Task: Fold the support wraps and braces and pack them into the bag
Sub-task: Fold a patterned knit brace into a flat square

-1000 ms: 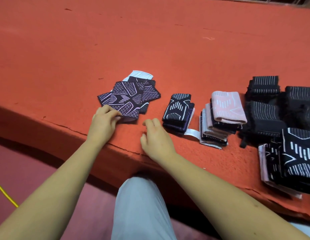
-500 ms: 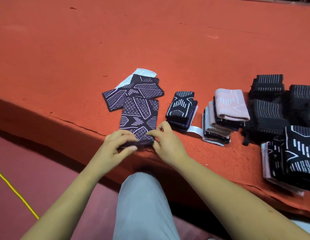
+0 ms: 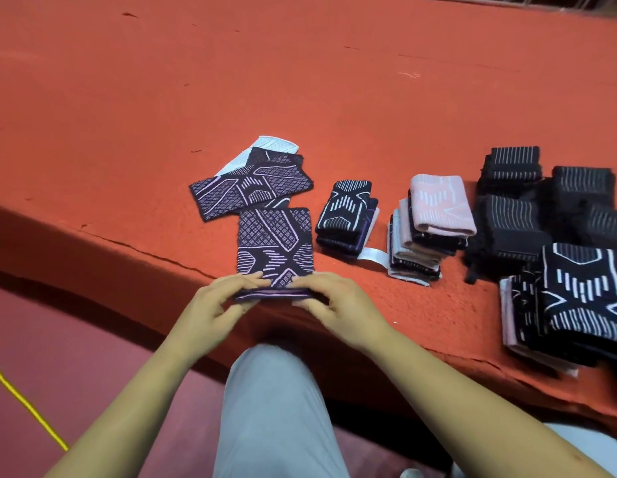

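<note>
A dark support wrap with a purple pattern (image 3: pixel 274 244) lies flat near the front edge of the red table (image 3: pixel 300 81). My left hand (image 3: pixel 219 301) pinches its near left corner and my right hand (image 3: pixel 331 298) pinches its near right corner, with the near edge lifted. Just behind it lie more unfolded dark purple wraps (image 3: pixel 251 189) over a white one (image 3: pixel 272 148). To the right sit a folded dark wrap (image 3: pixel 346 215), a stack topped by a pink wrap (image 3: pixel 438 205), black folded braces (image 3: pixel 514 198) and a dark stack (image 3: pixel 582 298). No bag is in view.
The table's front edge (image 3: pixel 145 251) runs diagonally from left to lower right. My grey trouser leg (image 3: pixel 276 408) is below it. A yellow cord (image 3: pixel 24 405) crosses the reddish floor at the lower left.
One purple-patterned wrap was pulled off the unfolded pile toward the front edge and laid lengthwise. Both hands came together at its near edge and now pinch it.
</note>
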Demonstrator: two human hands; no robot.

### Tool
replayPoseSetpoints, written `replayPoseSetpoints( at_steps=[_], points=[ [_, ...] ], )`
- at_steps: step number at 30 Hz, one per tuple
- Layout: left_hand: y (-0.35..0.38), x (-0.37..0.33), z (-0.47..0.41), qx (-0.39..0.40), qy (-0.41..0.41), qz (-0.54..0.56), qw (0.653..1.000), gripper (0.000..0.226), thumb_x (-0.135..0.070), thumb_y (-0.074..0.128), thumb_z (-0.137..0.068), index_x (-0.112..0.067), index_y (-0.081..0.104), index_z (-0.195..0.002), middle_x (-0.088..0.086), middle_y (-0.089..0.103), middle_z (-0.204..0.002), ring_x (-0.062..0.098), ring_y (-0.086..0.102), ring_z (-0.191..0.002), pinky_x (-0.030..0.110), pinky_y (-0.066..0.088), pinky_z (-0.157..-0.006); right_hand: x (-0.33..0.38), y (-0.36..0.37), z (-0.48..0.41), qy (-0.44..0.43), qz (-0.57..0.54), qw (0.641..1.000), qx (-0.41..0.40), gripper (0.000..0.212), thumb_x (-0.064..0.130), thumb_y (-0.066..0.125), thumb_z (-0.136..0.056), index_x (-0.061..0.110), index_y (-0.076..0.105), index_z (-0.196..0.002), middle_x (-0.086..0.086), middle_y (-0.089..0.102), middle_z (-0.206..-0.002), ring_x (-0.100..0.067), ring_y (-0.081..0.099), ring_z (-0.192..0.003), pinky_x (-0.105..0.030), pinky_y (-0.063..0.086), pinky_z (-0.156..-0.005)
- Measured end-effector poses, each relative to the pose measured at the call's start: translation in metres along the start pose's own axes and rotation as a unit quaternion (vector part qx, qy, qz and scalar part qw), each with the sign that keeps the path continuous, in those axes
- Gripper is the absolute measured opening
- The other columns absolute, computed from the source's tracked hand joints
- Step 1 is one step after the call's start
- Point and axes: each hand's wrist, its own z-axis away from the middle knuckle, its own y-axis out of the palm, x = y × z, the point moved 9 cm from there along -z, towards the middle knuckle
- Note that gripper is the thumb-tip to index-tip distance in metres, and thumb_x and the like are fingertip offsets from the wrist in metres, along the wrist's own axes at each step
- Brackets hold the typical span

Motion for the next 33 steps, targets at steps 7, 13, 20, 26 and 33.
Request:
replayPoseSetpoints(
  at_steps=[7,13,20,26,33],
  points=[
    [-0.012,-0.020,-0.007,-0.034,-0.026,0.015,0.999,0.018,-0.021,0.059,-0.093,-0.029,0.069,-0.106,-0.023,0.071,-0.092,-0.012,0.059,-0.087,0.011,0.043,-0.076,-0.014,-0.004,-0.009,0.101,-0.128,0.986,-0.028,0.015,0.020,0.064,-0.089,0.034,0.067,-0.089,0.015,0.068,-0.080,-0.001,0.060,-0.078,-0.030,0.047,-0.077],
    [-0.016,0.009,-0.014,-0.065,-0.102,0.002,0.993,0.038,-0.053,0.052,-0.087,-0.018,0.066,-0.094,0.010,0.062,-0.071,0.008,0.048,-0.065,0.035,0.044,-0.064,-0.027,-0.005,-0.016,0.163,-0.143,0.974,-0.065,0.011,0.010,0.064,-0.091,0.020,0.067,-0.092,0.002,0.070,-0.083,-0.013,0.063,-0.077,-0.033,0.049,-0.075],
    [-0.011,0.020,-0.017,-0.096,-0.167,-0.005,0.981,0.009,-0.023,0.062,-0.097,-0.023,0.071,-0.094,-0.006,0.075,-0.083,0.013,0.068,-0.081,0.033,0.051,-0.077,-0.040,-0.009,-0.020,0.220,-0.118,0.961,-0.117,0.014,0.014,0.072,-0.088,0.017,0.060,-0.095,0.002,0.053,-0.070,-0.011,0.044,-0.060,-0.026,0.040,-0.061],
    [-0.015,0.019,-0.013,-0.130,-0.181,-0.116,0.968,0.017,-0.025,0.064,-0.095,-0.016,0.057,-0.081,0.005,0.052,-0.060,0.020,0.050,-0.059,0.029,0.038,-0.058,-0.027,-0.011,-0.018,0.198,-0.074,0.967,-0.145,0.022,0.012,0.070,-0.088,0.015,0.048,-0.086,0.003,0.057,-0.073,-0.016,0.052,-0.065,-0.029,0.045,-0.066],
    [-0.009,0.003,-0.014,-0.141,-0.159,-0.141,0.967,0.017,-0.017,0.060,-0.096,-0.022,0.047,-0.105,-0.001,0.046,-0.058,0.030,0.052,-0.061,0.043,0.040,-0.059,-0.025,-0.006,-0.019,0.148,0.012,0.973,-0.178,0.005,0.009,0.065,-0.091,0.009,0.070,-0.090,-0.003,0.064,-0.089,-0.015,0.056,-0.081,-0.021,0.040,-0.074]
  ],
)
